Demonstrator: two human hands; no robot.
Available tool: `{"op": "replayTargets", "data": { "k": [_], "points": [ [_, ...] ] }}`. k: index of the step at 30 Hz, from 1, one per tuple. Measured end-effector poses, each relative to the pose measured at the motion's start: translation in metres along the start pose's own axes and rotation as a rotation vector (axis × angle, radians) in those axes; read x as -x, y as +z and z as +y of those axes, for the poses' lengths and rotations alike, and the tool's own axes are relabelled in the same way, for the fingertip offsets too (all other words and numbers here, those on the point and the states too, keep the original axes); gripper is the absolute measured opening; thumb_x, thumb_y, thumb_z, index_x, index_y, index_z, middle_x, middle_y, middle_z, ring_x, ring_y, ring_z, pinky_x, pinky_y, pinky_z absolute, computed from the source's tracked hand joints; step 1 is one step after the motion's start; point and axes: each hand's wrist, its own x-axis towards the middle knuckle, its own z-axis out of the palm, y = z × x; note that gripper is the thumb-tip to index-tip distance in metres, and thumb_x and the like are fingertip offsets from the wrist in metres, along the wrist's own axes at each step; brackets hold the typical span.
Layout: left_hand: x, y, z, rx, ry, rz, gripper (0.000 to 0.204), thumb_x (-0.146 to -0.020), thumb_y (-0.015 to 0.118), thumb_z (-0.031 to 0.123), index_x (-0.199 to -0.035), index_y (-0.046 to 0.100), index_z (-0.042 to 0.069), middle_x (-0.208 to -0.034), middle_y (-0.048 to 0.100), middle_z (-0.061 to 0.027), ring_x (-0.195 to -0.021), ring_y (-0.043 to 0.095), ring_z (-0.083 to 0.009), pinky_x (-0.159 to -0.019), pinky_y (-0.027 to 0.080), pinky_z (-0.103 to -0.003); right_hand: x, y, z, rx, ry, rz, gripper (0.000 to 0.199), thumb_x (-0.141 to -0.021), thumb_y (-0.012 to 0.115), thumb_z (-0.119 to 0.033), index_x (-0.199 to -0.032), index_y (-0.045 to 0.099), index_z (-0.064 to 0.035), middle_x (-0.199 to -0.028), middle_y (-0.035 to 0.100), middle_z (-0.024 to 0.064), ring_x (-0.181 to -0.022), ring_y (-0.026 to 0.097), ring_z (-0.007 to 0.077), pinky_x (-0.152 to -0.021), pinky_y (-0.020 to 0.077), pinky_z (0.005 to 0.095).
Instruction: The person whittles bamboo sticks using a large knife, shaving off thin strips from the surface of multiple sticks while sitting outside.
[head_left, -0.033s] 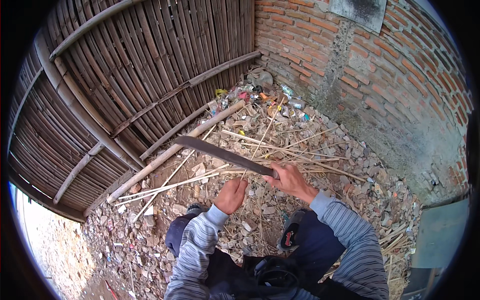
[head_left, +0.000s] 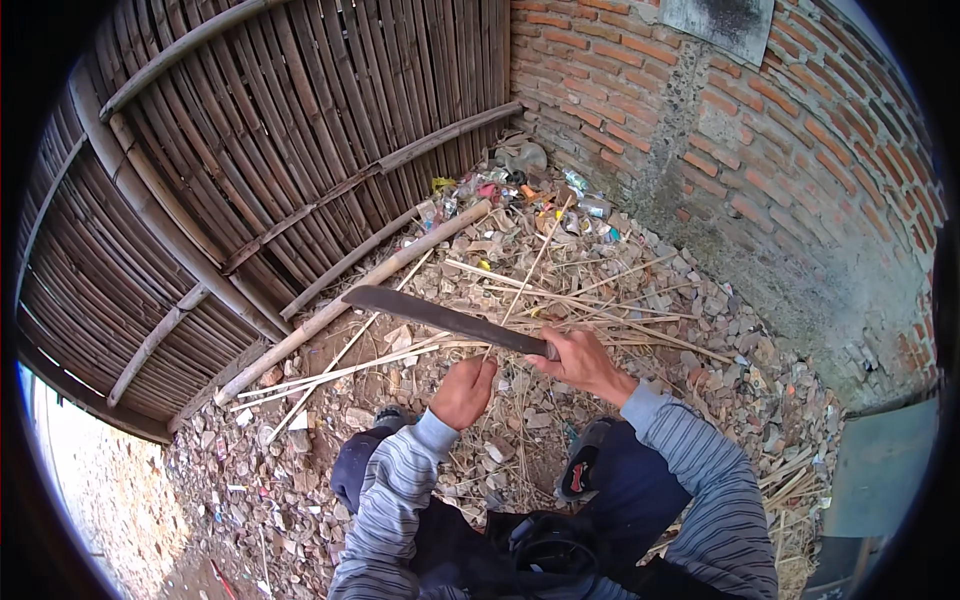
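A: Nothing has moved since the earlier frame: both our hands and the blade sit where they sat.

B: Confirm grip states.

A: Our right hand (head_left: 580,362) is closed around the handle of the long, dark, curved metal machete (head_left: 440,318), whose blade extends to our left above the rubble. Our left hand (head_left: 465,392) is clenched around the near end of a thin pale bamboo strip (head_left: 350,370), just beside and below the blade.

B: Location of the strip?

A: It runs leftward over the ground of broken brick (head_left: 700,330), toward the thick bamboo pole (head_left: 350,300) lying at the foot of the slatted bamboo fence (head_left: 250,150). We note a red brick wall (head_left: 720,120) at right.
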Motion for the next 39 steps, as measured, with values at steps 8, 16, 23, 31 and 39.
{"op": "replayTargets", "data": {
  "k": [8, 16, 23, 31, 39],
  "points": [
    [0.005, -0.01, 0.007, -0.092, 0.047, -0.024, 0.02, -0.103, 0.05, 0.012, -0.092, 0.055, -0.004, -0.079, 0.055, -0.0265, -0.074, 0.056, -0.0487, -0.065, 0.041, -0.057, -0.014, -0.02, 0.014, -0.055, 0.164, 0.037, 0.052, -0.101, 0.061, -0.053, -0.106, 0.067, -0.0013, -0.058, 0.062, 0.0123, -0.051, 0.065, 0.0307, -0.05, 0.0479, 0.0446],
    [0.002, -0.006, 0.011, -0.122, 0.141, 0.077, 0.02, -0.103, 0.052, 0.012, -0.092, 0.057, -0.004, -0.075, 0.054, -0.0263, -0.073, 0.056, -0.0481, -0.067, 0.042, -0.056, -0.007, -0.002, 0.011, -0.029, -0.016, -0.025, 0.061, -0.1, 0.057, -0.063, -0.1, 0.068, -0.0034, -0.053, 0.056, 0.0088, -0.045, 0.059, 0.0277, -0.047, 0.0449, 0.0435],
    [0.014, -0.009, -0.004, -0.219, 0.049, -0.008, 0.021, -0.101, 0.056, 0.014, -0.09, 0.058, -0.003, -0.073, 0.055, -0.0249, -0.068, 0.056, -0.0486, -0.063, 0.042, -0.058, -0.016, -0.02, 0.031, -0.004, 0.202, 0.034, 0.056, -0.101, 0.061, -0.053, -0.111, 0.07, 0.0017, -0.06, 0.065, 0.0135, -0.051, 0.064, 0.0298, -0.051, 0.0478, 0.0442],
    [0.006, -0.002, 0.014, -0.077, 0.013, -0.004, 0.022, -0.103, 0.055, 0.014, -0.09, 0.057, -0.003, -0.073, 0.058, -0.0278, -0.069, 0.058, -0.0502, -0.063, 0.043, -0.058, -0.006, -0.002, 0.011, 0.061, -0.019, 0.009, 0.068, -0.097, 0.055, -0.07, -0.102, 0.066, -0.0024, -0.052, 0.054, 0.0108, -0.047, 0.061, 0.0311, -0.047, 0.0464, 0.0464],
    [0.009, -0.016, 0.034, 0.053, -0.307, -0.217, 0.026, -0.104, 0.054, 0.018, -0.09, 0.057, -0.004, -0.07, 0.056, -0.0273, -0.069, 0.056, -0.0494, -0.064, 0.042, -0.056, -0.028, -0.026, 0.082, -0.085, 0.295, 0.316, 0.058, -0.104, 0.056, -0.053, -0.094, 0.068, 0.0018, -0.054, 0.051, 0.0088, -0.047, 0.049, 0.0242, -0.05, 0.0393, 0.045]
  ]
}}
